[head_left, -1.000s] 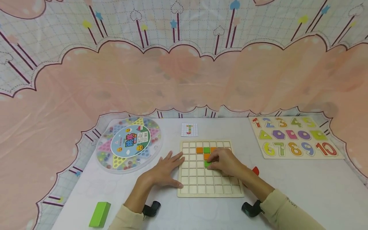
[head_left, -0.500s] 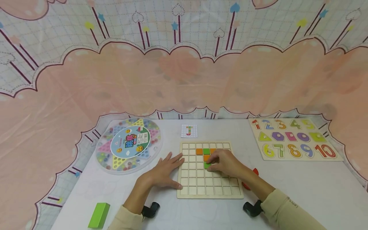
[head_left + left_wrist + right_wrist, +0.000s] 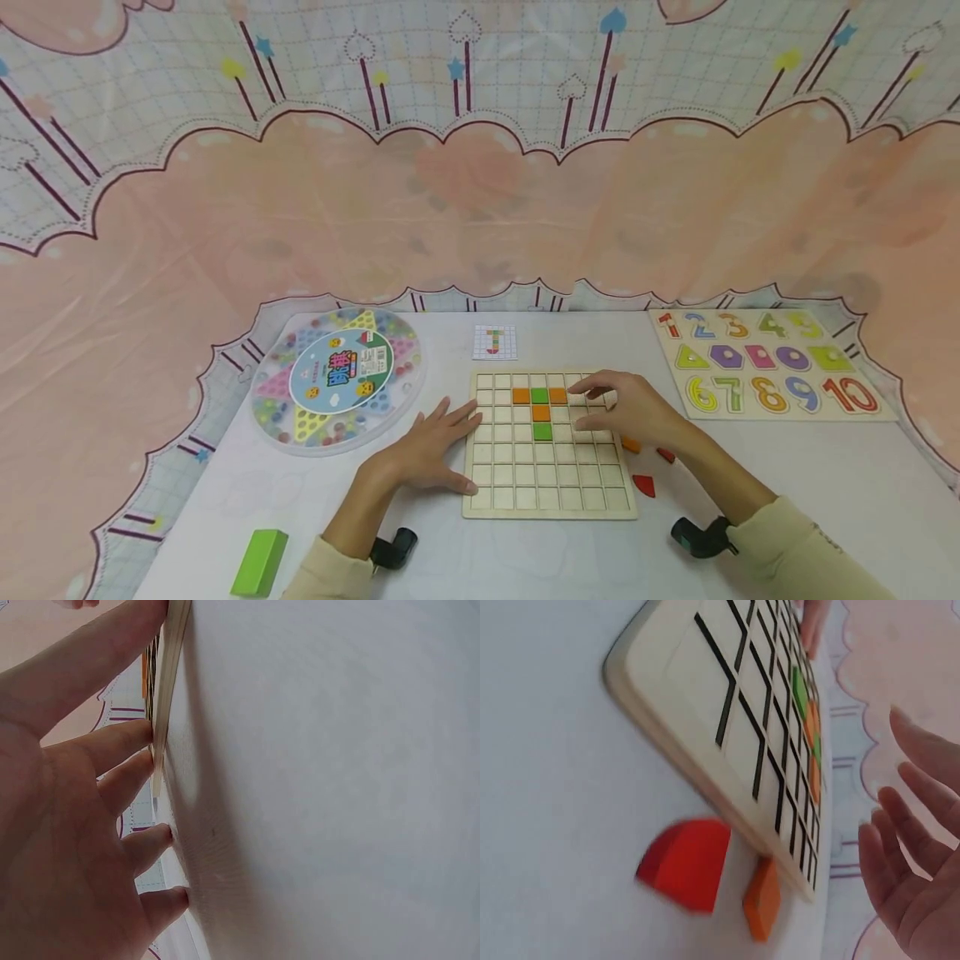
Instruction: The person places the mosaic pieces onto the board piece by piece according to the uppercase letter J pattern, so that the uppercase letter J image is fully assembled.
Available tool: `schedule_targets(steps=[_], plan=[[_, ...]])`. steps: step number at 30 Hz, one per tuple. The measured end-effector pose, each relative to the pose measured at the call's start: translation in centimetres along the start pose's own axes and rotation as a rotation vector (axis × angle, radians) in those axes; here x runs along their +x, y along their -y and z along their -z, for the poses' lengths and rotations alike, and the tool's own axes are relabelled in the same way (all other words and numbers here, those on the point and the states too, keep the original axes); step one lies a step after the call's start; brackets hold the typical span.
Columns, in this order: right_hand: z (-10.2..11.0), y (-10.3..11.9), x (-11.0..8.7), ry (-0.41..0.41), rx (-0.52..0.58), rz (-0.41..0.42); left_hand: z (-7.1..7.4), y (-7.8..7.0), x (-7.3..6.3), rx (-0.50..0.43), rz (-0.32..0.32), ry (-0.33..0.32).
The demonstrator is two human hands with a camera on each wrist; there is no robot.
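Observation:
My left hand [image 3: 431, 446] lies with fingers spread at the left side of a wooden grid board [image 3: 517, 475]; its thumb and fingertips touch the board's edge. Five square tiles are too many to name singly: several orange and green ones, such as the green tile [image 3: 542, 431] and the orange tile [image 3: 541, 412], form a T in the cells. My right hand [image 3: 637, 408] hovers over the board's right side, thumb and fingers apart, holding nothing. Beside the board's right edge lie a red quarter-round piece [image 3: 686, 866], an orange piece [image 3: 762, 900] and another red piece [image 3: 666, 455].
A small pattern card [image 3: 495, 342] lies behind the board. To the left is a round Chinese checkers set [image 3: 341, 375], with a green block [image 3: 259, 562] nearer the front. A number and shape puzzle [image 3: 772, 362] lies at the back right of the white table [image 3: 787, 492].
My right hand has let go of the green tile in the column and moved right, uncovering the tiles and the loose pieces. The left hand stays in place.

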State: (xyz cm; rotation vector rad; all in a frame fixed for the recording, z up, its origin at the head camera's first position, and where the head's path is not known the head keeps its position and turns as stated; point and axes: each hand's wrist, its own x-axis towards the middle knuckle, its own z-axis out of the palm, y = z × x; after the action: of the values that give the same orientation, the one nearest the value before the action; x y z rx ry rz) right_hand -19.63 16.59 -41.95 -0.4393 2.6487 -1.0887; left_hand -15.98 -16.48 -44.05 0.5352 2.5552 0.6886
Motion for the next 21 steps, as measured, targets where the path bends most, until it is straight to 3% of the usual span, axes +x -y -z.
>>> schedule_targets(steps=[12, 21], plan=[[3.3, -3.4, -3.9, -0.047, 0.028, -0.048, 0.2, -0.2, -0.2, 0.001, 0.019, 0.000], [2.9, -5.8, -5.1, -0.015, 0.041, -0.069, 0.2, -0.2, -0.1, -0.005, 0.002, 0.004]])
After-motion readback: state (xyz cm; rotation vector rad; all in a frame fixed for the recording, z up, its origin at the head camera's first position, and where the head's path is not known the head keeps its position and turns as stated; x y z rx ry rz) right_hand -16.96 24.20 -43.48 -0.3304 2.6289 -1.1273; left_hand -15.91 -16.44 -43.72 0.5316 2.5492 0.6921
